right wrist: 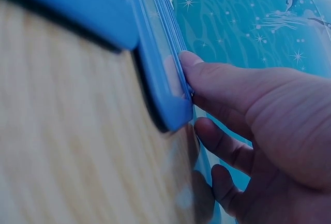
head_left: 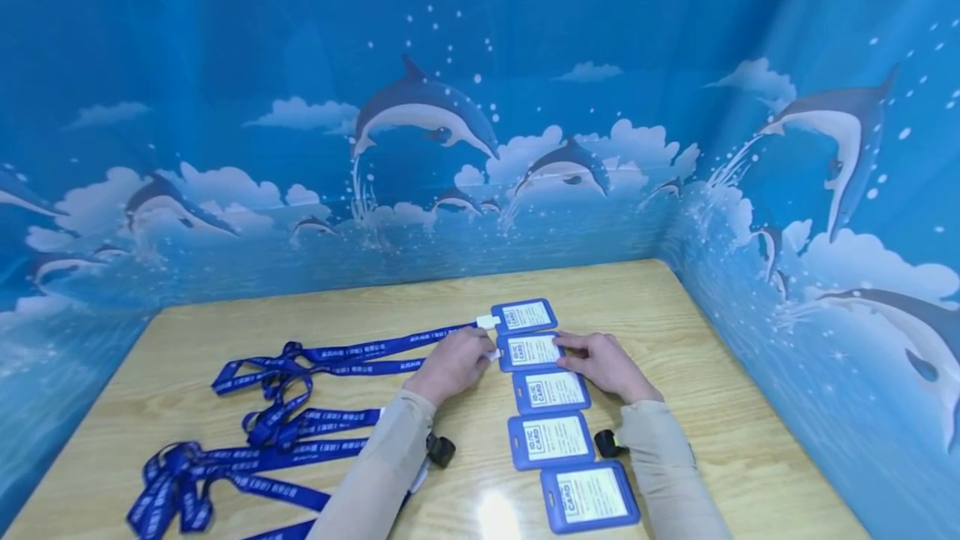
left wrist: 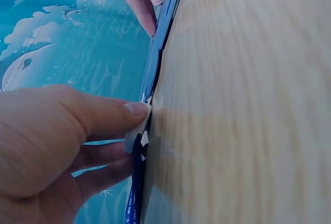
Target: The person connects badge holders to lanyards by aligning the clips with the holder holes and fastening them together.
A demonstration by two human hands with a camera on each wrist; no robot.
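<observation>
A column of several blue badge holders with white ID cards lies on the wooden table. My left hand (head_left: 455, 363) pinches a white plastic clip (left wrist: 135, 133), which sits at the end of a blue printed lanyard (head_left: 386, 368). This clip is right at the slotted left end of the second badge holder (head_left: 529, 352) from the back. Across from it, my right hand (head_left: 606, 365) holds that holder's right end, its thumb and forefinger at the corners. Just behind, the farthest badge holder (head_left: 525, 317) has a white clip (head_left: 487, 322) with a lanyard at its slot.
Nearer to me lie further badge holders: a third (head_left: 553, 391), then another (head_left: 551, 440) and the nearest one (head_left: 589, 497). Bunched blue lanyards (head_left: 176, 482) spread over the left side of the table (head_left: 750, 457). A dolphin-print curtain (head_left: 450, 232) stands along the back and right edges.
</observation>
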